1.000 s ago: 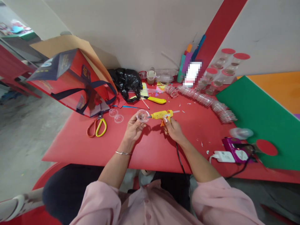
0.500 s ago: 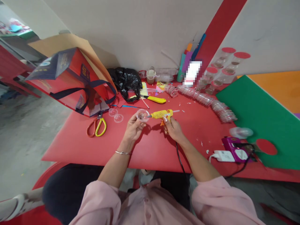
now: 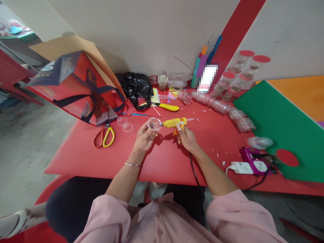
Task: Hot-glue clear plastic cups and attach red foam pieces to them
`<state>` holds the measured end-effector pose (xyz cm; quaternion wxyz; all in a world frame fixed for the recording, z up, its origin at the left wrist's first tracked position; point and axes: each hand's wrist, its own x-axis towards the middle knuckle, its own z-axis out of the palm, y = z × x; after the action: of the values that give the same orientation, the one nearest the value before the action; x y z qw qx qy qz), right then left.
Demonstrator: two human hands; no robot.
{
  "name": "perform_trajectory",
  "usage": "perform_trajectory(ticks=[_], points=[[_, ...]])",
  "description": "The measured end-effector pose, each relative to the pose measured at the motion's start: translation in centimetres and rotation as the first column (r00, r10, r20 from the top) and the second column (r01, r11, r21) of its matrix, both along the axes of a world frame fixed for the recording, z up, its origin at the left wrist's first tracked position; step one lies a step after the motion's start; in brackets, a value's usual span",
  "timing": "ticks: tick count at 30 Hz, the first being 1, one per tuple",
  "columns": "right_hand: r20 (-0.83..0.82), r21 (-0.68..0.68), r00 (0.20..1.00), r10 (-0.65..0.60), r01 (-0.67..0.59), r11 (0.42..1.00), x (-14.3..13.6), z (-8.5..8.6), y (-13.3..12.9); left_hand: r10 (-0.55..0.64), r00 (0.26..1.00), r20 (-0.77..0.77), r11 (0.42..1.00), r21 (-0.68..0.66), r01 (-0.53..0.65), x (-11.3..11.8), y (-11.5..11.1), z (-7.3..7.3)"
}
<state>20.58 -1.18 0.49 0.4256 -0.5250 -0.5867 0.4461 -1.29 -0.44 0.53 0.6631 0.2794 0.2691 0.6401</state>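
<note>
My left hand point(image 3: 145, 136) is closed on a small clear plastic cup point(image 3: 154, 124), held tilted above the red table. In my right hand point(image 3: 186, 137) is a yellow glue gun point(image 3: 173, 123), its fingers wrapped round the handle near the orange trigger. The gun's metal nozzle points left and meets the cup's rim area; whether it touches the plastic I cannot tell. A clear glue stick sticks out of the gun's back, and a black cord hangs from its handle. Two clear plastic domes point(image 3: 128, 127) lie left of my left hand.
Scissors point(image 3: 108, 136) with red and yellow handles lie at left, below a red bag point(image 3: 78, 91). A yellow cutter point(image 3: 168, 107) and a black plastic bag point(image 3: 136, 87) lie behind. Stacked clear cups point(image 3: 240, 118), a green board point(image 3: 278, 135) and a purple power strip point(image 3: 257, 162) are at right.
Almost nothing differs. Both hands, the cup and the glue gun keep nearly the same places, with only a very slight shift of the whole view.
</note>
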Motion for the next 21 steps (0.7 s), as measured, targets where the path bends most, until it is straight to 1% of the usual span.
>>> perform_trajectory(ticks=[3,8,10,14,19,21], points=[[-0.054,-0.037,0.999,-0.002,0.000,0.999,-0.10,0.27,-0.02,0.015,1.000,-0.012,1.000,0.017,-0.015,0.07,0.05,-0.01],[-0.253,-0.119,0.967,-0.035,0.005,0.993,-0.26,0.63,0.09,0.067,0.997,-0.032,0.998,0.008,-0.067,0.27,0.05,0.21],[-0.277,-0.127,0.960,-0.046,0.011,0.992,-0.25,0.55,0.16,0.068,0.997,-0.036,0.998,0.010,-0.068,0.32,0.02,0.36],[-0.186,-0.086,0.982,-0.033,0.017,0.996,-0.16,0.21,0.18,0.061,0.997,-0.048,0.998,0.029,-0.059,0.30,0.00,0.39],[-0.002,0.002,0.998,-0.068,0.068,0.998,0.02,0.17,0.04,0.046,0.998,-0.050,0.998,0.049,-0.044,0.27,-0.05,0.11],[0.035,0.022,0.997,-0.071,0.070,0.997,0.02,0.18,0.00,0.038,0.998,-0.047,0.998,0.056,-0.035,0.34,-0.12,0.09]])
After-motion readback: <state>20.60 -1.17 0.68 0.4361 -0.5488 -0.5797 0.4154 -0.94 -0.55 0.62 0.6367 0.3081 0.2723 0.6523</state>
